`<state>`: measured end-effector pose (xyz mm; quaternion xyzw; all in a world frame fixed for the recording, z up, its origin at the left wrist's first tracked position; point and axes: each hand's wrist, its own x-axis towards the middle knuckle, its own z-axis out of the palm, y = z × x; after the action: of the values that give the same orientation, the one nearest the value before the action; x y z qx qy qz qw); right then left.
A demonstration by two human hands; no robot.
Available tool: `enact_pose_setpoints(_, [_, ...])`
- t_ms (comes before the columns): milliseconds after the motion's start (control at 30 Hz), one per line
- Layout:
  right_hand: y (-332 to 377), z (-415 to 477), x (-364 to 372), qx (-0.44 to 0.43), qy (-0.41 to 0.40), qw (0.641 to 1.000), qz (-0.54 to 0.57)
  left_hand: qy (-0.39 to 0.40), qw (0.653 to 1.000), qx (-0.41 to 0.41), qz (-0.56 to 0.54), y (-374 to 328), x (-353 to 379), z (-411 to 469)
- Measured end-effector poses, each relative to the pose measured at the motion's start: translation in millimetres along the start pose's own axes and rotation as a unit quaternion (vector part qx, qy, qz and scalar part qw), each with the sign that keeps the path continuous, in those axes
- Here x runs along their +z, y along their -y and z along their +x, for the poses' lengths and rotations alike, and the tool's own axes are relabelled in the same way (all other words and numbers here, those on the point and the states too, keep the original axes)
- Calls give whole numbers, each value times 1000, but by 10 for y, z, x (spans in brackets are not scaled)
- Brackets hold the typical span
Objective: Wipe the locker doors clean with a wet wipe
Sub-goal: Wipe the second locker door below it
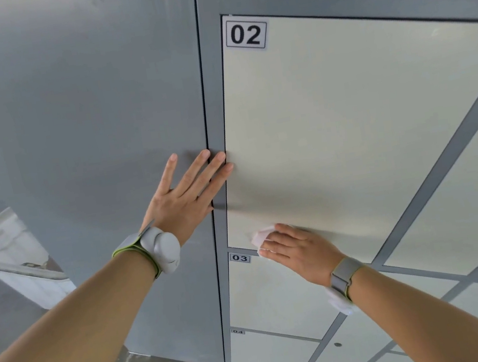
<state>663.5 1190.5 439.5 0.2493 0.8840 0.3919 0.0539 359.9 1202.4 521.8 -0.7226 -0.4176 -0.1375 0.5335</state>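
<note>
While the right hand point(296, 249) presses the wet wipe point(259, 235) flat-fingered low on door 02 point(348, 133), the left hand point(185, 195) rests spread, empty, at the frame point(212, 91). Risk: the unpinched wipe may slip out.

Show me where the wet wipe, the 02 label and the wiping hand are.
wet wipe point(259, 235), head view, its exposed corner.
02 label point(246, 34), head view, between the digits.
right hand point(296, 248), head view, back of the hand.

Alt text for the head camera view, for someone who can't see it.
The right hand presses a wet wipe against the bottom edge of locker door 02. The left hand rests flat across the grey frame beside it.
</note>
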Motion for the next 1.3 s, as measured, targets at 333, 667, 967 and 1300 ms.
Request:
enact_pose_setpoints(333, [-358,280,-282,27,-113,993,33,-17,999,28,26,184,-2,-11])
enact_pose_setpoints(667, [-6,378,-131,-2,-20,1000,0,-8,999,27,17,271,-20,-52])
enact_pose_setpoints(967, [-197,492,-273,17,-59,998,26,-10,999,33,-2,259,-3,-51])
enact_pose_setpoints(1300, [105,573,-173,-23,9,999,44,-28,999,25,-33,261,28,-57])
